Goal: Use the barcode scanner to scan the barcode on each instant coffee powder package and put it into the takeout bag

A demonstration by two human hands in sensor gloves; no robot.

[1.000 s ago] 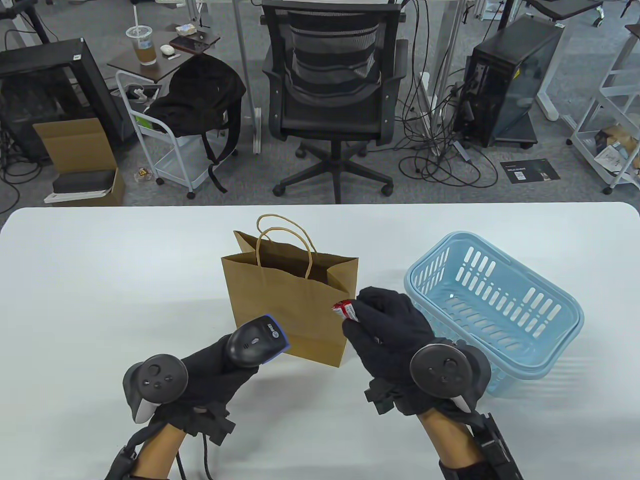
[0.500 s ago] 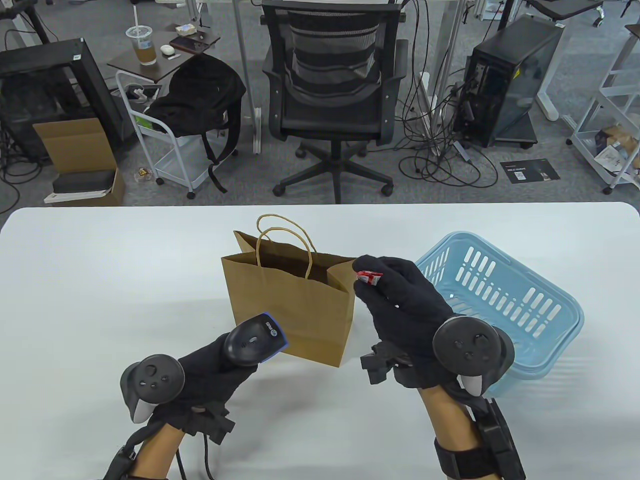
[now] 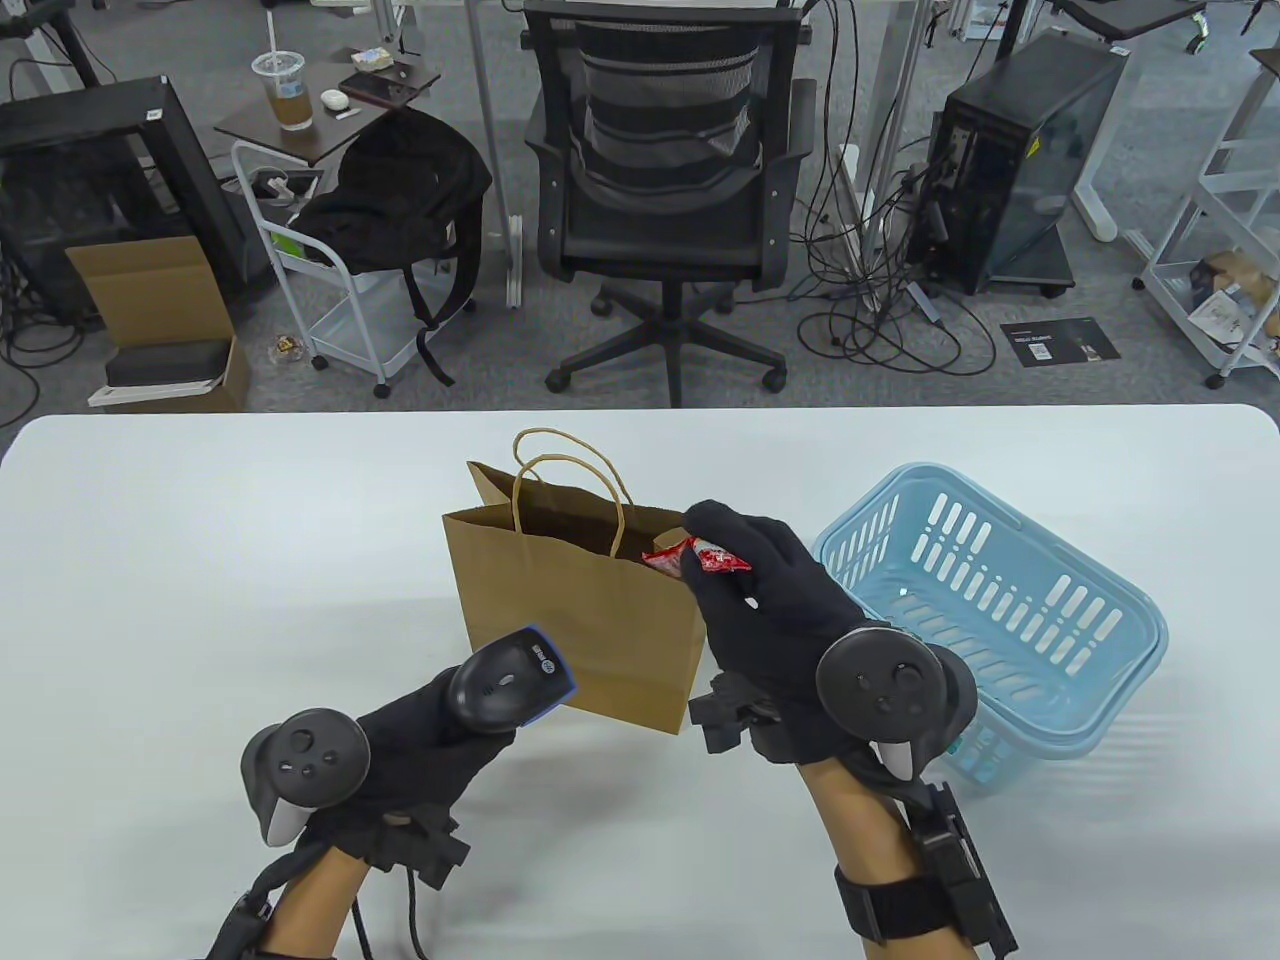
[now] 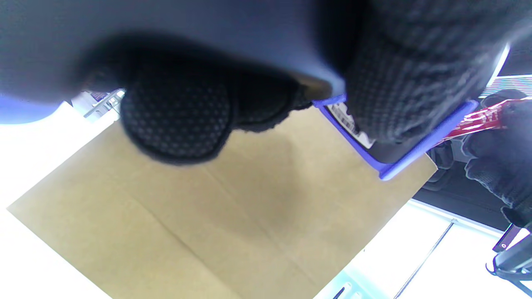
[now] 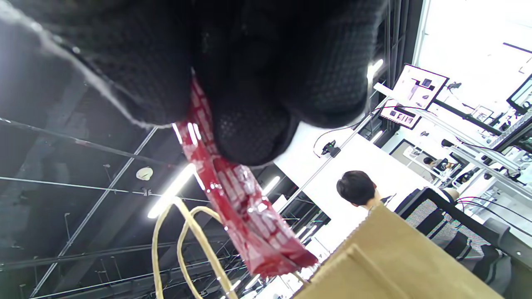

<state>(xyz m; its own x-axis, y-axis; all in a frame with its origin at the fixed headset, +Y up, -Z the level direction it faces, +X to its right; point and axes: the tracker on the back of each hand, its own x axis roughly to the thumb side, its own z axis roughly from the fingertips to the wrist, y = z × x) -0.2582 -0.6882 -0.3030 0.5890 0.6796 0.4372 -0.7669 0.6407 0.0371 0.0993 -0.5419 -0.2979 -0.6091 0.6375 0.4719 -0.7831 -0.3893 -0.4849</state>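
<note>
A brown paper takeout bag (image 3: 575,610) stands open in the middle of the white table (image 3: 200,540). My right hand (image 3: 760,600) pinches a red coffee stick package (image 3: 695,556) over the bag's right rim; the right wrist view shows the package (image 5: 241,207) hanging from my fingertips (image 5: 249,133) above the bag's edge (image 5: 395,257). My left hand (image 3: 420,740) grips a black barcode scanner (image 3: 510,680) with a blue rim, in front of the bag's lower left. The left wrist view shows the scanner's blue rim (image 4: 415,153) against the bag (image 4: 232,216).
A light blue plastic basket (image 3: 1000,610) sits to the right of the bag, behind my right hand. An office chair (image 3: 665,190) stands beyond the table's far edge. A scanner cable (image 3: 412,910) trails from my left wrist.
My right hand has carried the red package up from beside the bag's right side and leftward over the bag's rim. My left hand with the scanner has stayed almost still.
</note>
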